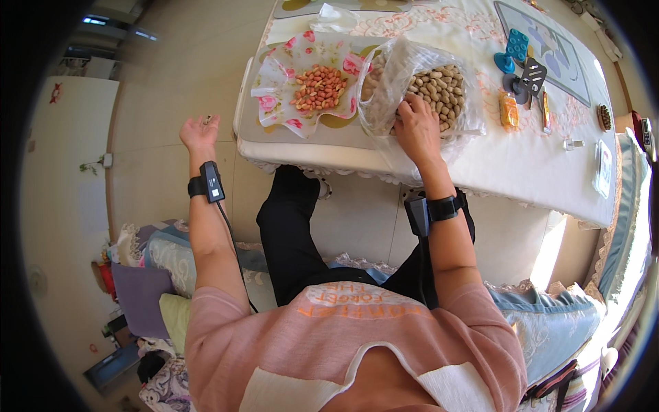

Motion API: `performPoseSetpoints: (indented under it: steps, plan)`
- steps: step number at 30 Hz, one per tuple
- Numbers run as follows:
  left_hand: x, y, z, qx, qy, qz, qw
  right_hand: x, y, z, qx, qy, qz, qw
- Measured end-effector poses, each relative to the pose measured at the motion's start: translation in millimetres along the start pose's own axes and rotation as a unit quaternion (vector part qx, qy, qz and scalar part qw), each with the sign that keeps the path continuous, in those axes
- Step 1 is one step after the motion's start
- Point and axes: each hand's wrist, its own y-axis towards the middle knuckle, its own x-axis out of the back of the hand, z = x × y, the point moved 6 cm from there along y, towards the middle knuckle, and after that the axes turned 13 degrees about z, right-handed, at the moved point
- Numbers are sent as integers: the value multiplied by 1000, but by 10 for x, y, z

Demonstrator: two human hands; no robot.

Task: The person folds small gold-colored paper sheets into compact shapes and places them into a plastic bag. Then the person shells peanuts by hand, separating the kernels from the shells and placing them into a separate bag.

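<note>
My right hand (417, 130) reaches into a clear plastic bag (381, 113) at the table's near edge. Its fingers curl down onto the unshelled peanuts (443, 88) that fill the bag; the fingertips are hidden among them. Out past the table's left edge, over the floor, my left hand (200, 134) is turned palm up with its fingers curled. Small pale bits, looking like peanut shell pieces (208, 119), show in it. Left of the bag, a wavy-rimmed floral dish (274, 81) holds a heap of shelled reddish peanuts (319, 88).
On the right of the table (508, 161) lie a black slotted spatula (533, 75), a blue suction-base holder (504, 62), an orange packet (509, 110) and a brown brush (604, 117). A grey mat (573, 75) lies behind them. Crumpled white plastic (334, 18) sits at the back left.
</note>
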Motion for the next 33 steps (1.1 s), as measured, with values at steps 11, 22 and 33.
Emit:
performPoseSetpoints:
  steps: [11, 22, 33]
  plan:
    - [232, -626, 255, 92, 193, 120, 969, -39, -106, 12, 53, -34, -30, 998]
    - [489, -2914, 729, 539, 236, 364, 722, 575, -730, 664, 118, 287, 63, 949]
    - [1114, -4383, 311, 313, 402, 522, 684, 483, -3079, 1989, 243, 363, 369, 820]
